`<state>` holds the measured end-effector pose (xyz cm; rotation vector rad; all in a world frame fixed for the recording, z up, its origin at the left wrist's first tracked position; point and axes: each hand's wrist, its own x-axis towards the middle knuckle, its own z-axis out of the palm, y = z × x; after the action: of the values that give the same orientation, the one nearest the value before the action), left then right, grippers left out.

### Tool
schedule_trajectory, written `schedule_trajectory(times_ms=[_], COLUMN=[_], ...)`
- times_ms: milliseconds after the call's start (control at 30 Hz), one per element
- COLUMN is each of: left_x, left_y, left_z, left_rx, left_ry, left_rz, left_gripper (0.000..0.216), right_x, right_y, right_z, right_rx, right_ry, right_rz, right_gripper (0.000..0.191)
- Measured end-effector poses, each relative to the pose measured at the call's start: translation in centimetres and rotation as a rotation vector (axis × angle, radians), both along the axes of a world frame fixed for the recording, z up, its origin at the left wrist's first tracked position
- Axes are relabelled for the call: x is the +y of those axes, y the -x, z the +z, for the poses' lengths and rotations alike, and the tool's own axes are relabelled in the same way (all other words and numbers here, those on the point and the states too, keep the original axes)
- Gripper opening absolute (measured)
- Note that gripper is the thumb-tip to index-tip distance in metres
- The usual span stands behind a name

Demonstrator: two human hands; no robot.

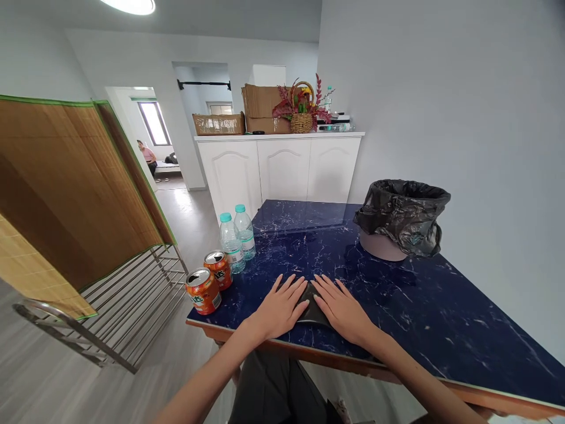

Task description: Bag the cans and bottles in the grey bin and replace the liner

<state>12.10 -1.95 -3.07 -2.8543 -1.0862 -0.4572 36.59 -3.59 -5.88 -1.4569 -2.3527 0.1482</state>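
Note:
My left hand (282, 303) lies flat, palm down, its fingers stretched and spread, near the front edge of the dark blue marbled table (304, 235). Beside it my right hand (339, 306) rests the same way. Both hands partly cover a flat, dark object (312, 312) on the tabletop; its kind I cannot make out. Left of my left hand stand two opened orange drink cans (203, 292). Just behind the cans are two clear plastic bottles (232, 247) with teal caps, upright.
A bin lined with a black plastic bag (404, 215) stands at the table's right. Behind the table is a white cabinet (282, 165) carrying cardboard boxes (260, 106) and a flower basket (302, 121). A metal rack (145, 294) is at left. A person (149, 158) sits in a far room.

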Motion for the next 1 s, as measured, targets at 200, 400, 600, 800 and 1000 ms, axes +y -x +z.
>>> schedule_trajectory(times_ms=[200,400,600,800,1000], left_x=[-0.5,-1.5,-1.7,-1.4,-1.5], left_y=[0.0,0.9,1.4,1.6,1.7], left_z=[0.3,0.8,0.7,0.6,1.1], left_rx=[-0.013,-0.199,-0.336,-0.483,-0.598], left_ry=[-0.018,-0.057,0.048,0.093,0.189], left_rz=[0.013,0.112,0.213,0.307,0.323], left_gripper=[0.056,0.052,0.043,0.037,0.038], right_x=[0.2,0.7,-1.1,-1.4,-0.2], right_y=[-0.3,-3.5,-4.1,-6.1,-16.6], right_z=[-0.2,-0.2,1.6,4.2,7.0], right_rx=[0.099,0.290,0.451,0.617,0.681], right_ry=[0.024,0.041,0.132,0.266,0.406], right_rz=[0.021,-0.144,-0.074,-0.073,-0.297], right_gripper=[0.058,0.052,0.024,0.034,0.057])
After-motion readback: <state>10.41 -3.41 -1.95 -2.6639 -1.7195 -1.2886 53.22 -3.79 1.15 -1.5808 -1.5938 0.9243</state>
